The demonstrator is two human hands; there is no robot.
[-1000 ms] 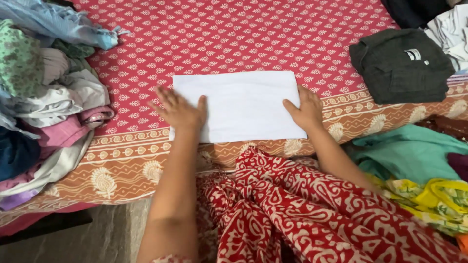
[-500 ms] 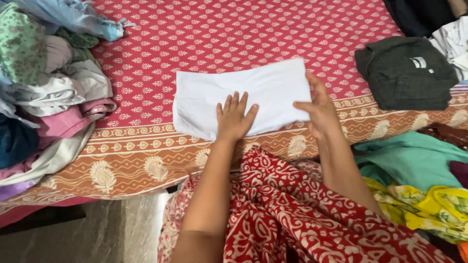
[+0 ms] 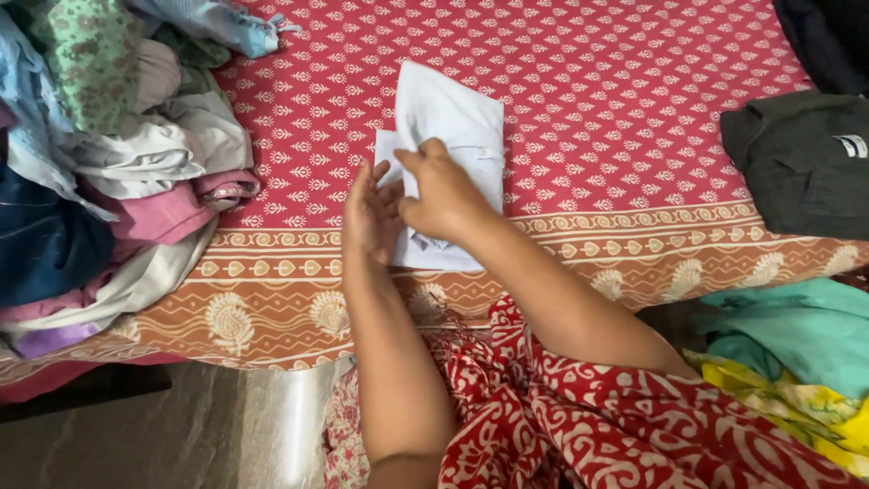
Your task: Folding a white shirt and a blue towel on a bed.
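The white cotton garment (image 3: 450, 136) lay already folded narrow on the red printed bedsheet (image 3: 588, 81), its final fold unfinished, the right hand (image 3: 441, 192) pinching its raised flap and the left hand (image 3: 371, 217) pressing flat, fingers together.

My bed (image 3: 634, 81) wears a red patterned sheet with an orange border. A heap of clothes (image 3: 109, 163) lies at its left, a dark folded garment (image 3: 801, 163) at its right. Teal cloth (image 3: 797, 326) and yellow cloth (image 3: 787, 398) lie below.
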